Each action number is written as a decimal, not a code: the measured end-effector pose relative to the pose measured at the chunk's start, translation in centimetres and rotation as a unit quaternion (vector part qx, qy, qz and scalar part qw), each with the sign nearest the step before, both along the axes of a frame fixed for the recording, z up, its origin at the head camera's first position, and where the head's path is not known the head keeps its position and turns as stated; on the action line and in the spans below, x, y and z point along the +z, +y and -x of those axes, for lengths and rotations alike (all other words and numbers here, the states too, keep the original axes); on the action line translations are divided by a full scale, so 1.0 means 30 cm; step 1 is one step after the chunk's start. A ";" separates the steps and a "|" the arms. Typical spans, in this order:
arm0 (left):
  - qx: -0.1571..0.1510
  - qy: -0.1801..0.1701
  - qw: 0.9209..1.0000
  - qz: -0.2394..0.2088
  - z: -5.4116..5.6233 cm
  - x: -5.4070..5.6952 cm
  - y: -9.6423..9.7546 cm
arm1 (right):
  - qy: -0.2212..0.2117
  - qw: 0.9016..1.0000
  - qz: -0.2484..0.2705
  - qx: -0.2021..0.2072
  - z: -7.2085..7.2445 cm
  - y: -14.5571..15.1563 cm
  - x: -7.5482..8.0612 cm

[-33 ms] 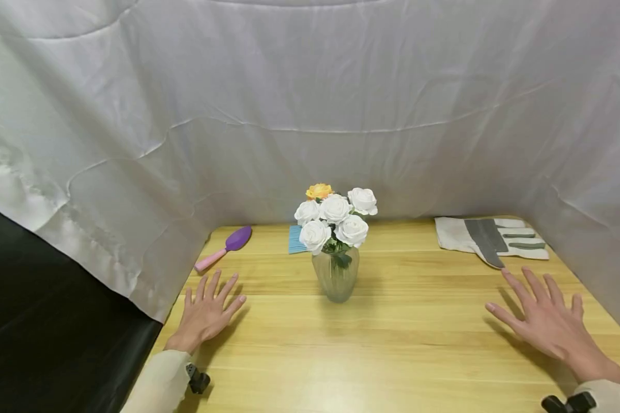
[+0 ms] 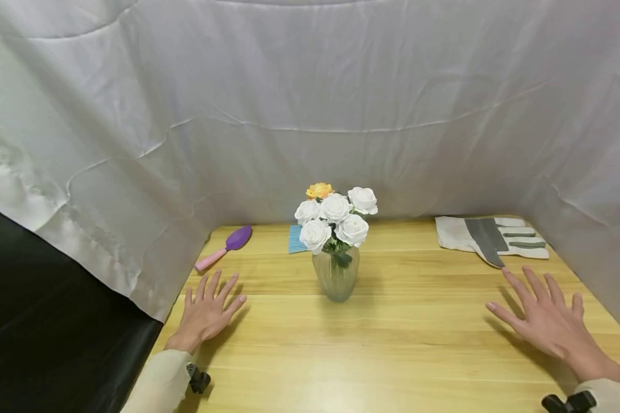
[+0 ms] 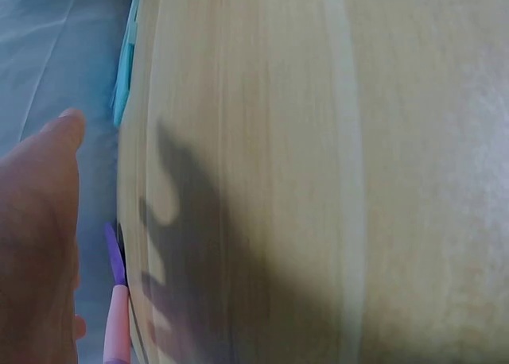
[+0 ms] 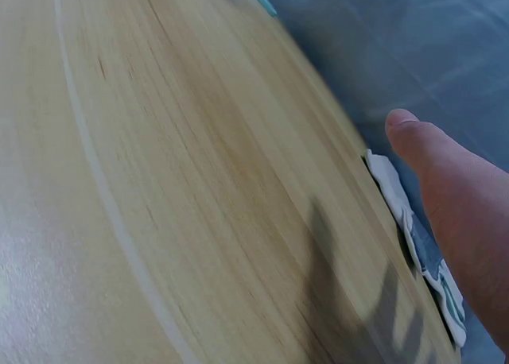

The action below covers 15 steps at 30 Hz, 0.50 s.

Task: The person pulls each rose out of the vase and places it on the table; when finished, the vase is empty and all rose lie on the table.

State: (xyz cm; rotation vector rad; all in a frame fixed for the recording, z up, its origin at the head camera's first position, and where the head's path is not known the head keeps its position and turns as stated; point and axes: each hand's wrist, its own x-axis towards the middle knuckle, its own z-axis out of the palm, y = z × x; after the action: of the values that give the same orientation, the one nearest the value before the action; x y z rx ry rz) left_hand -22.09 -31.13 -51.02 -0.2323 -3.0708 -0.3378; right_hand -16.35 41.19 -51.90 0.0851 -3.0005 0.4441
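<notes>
My left hand (image 2: 205, 314) is held over the left side of the table with its fingers spread and nothing in it. Just beyond its fingertips lies a small trowel (image 2: 237, 237) with a purple blade and pink handle. On the right, my right hand (image 2: 550, 321) also has spread fingers and holds nothing. Past its fingertips a white and grey work glove (image 2: 488, 235) lies flat. Between the hands, further back, stands a glass vase (image 2: 337, 278) of white roses (image 2: 334, 208) with one orange-yellow flower (image 2: 319, 190). A blue ridged thing (image 2: 297, 240) is partly hidden behind the vase.
The wooden table (image 2: 403, 344) runs back to a grey cloth curtain (image 2: 351, 115) that also closes off both sides. Black material (image 2: 46, 321) hangs at the lower left. A small black camera (image 2: 198, 380) is worn on the left wrist, another (image 2: 568, 402) on the right.
</notes>
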 end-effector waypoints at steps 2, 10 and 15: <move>-0.001 -0.001 1.000 0.000 -0.001 -0.002 0.000 | 0.002 1.000 0.000 -0.001 0.000 0.000 0.000; -0.008 -0.002 1.000 0.004 0.002 -0.002 0.010 | 0.021 1.000 0.005 0.007 -0.001 -0.002 0.006; -0.022 0.018 1.000 -0.004 0.014 -0.005 0.030 | 0.054 0.998 0.018 0.021 0.004 -0.015 0.019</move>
State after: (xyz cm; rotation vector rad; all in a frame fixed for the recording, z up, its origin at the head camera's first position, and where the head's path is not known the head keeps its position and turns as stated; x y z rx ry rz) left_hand -22.49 -30.24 -51.18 -0.3011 -3.0328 -0.3454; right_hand -16.47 40.75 -51.34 0.1638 -2.8888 0.4815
